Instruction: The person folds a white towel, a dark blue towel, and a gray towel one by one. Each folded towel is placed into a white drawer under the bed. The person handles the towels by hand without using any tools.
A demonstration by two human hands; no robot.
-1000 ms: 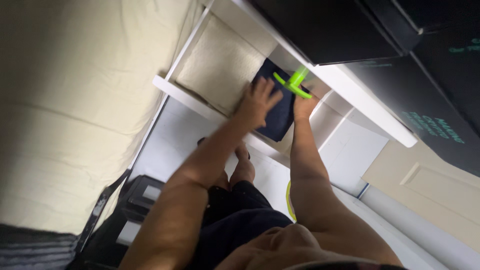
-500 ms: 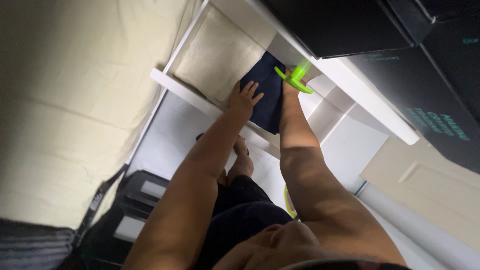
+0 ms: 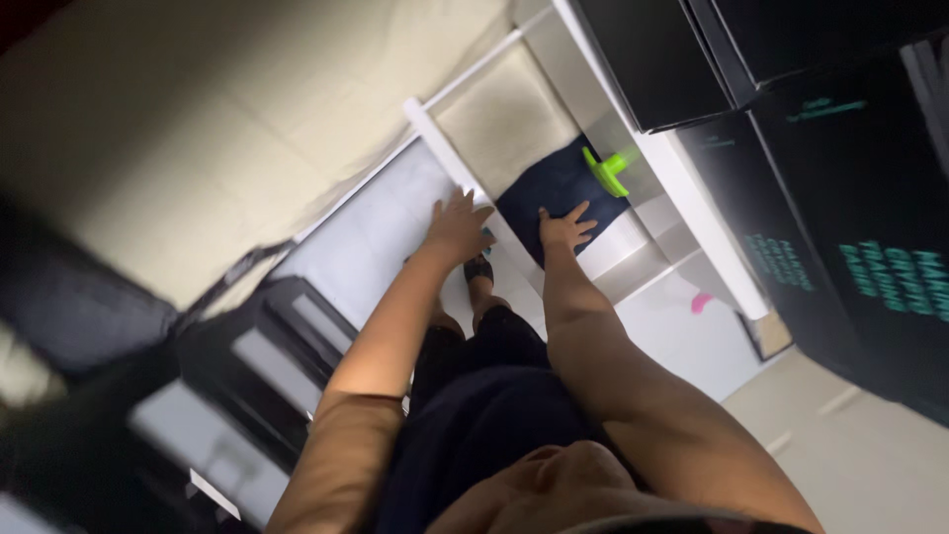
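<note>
— Both hands are down at the open white drawer point(image 3: 465, 163). Left hand point(image 3: 457, 225) lies flat with the fingers spread on the drawer's front rail, gripping nothing. Right hand point(image 3: 565, 227) is also open, fingers fanned, its palm resting on the near edge of the dark blue folded cloth point(image 3: 554, 188).

— So neither hand has hold of anything?

— Neither, as far as I can see. The right one presses on the cloth rather than pinching it.

— Where does the cloth sit?

— Inside the drawer, on the right part, beside a pale beige folded cloth point(image 3: 504, 119) that fills the left part. A bright green plastic piece point(image 3: 608, 170) stands at its far edge, just under the white top of the unit point(image 3: 682, 188).

— How far along would you judge it?

— The blue cloth looks laid flat in the drawer, so the placing seems done. The drawer is pulled out and unshut; that appears to be what is left. The picture is blurred, so finer detail escapes me.
</note>
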